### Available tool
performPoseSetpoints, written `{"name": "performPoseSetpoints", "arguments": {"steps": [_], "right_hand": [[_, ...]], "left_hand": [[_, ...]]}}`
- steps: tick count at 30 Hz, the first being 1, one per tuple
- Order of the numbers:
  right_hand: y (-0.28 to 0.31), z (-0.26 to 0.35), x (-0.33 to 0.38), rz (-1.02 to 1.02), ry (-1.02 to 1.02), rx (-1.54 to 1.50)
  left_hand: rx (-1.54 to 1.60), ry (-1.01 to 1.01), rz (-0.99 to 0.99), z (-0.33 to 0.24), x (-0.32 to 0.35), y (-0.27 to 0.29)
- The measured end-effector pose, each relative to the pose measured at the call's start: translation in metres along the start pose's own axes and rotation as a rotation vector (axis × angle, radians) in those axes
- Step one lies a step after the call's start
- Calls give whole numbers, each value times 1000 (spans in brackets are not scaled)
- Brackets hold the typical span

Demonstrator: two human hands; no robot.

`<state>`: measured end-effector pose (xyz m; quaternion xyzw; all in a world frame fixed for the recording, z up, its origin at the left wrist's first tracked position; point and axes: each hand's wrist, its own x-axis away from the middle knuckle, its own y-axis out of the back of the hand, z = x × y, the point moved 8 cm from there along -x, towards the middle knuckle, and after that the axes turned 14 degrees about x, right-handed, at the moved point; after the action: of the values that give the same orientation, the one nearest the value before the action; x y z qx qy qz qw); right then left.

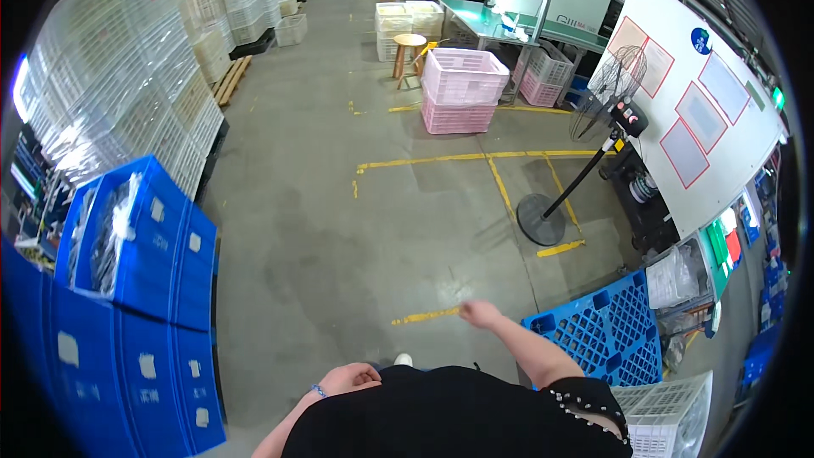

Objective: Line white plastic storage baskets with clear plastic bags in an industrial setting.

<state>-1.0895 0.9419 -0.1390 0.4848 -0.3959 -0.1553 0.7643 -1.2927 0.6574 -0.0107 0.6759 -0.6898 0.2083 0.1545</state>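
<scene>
My left hand (349,379) is held low against the front of my black top, its fingers curled in, with a blue bracelet on the wrist. Nothing shows in its grasp. Farther forward and to the right, my right hand (481,314) swings out over the grey floor in a loose fist, and no object shows in it. Below that arm lies a blue plastic pallet (593,331), apart from the hand. The tip of a white shoe (404,360) peeks out between my hands.
Stacked blue bins (144,246) line the left, with wrapped white crates (136,76) behind. Ahead are pink crates (462,89), a wooden stool (409,40) and a green-topped workbench (483,21). A standing fan (543,219) and a whiteboard (687,93) stand right, a white crate (670,416) near right.
</scene>
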Motion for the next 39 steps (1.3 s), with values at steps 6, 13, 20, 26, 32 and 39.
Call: {"name": "performPoseSetpoints", "arguments": {"steps": [6,13,20,26,32,39], "right_hand": [[191,117,-221,-315,288,-260],[149,33,-408,24,10,33],[105,-113,-399,197,-794,-344],[115,-109,-565,546,-659,-332],[380,-87,-908,115,-350,-89],[675,2,-1186,-430,-107,-309]], "left_hand": [[-42,-34,-26,-63,-134,123],[-140,17,-20,-204,-287,321],[-267,100,198,-301,-432,470],[122,282,349,-354,-596,590],[-175,193,143,-492,-726,702],[181,250,182,-527,-902,854]]}}
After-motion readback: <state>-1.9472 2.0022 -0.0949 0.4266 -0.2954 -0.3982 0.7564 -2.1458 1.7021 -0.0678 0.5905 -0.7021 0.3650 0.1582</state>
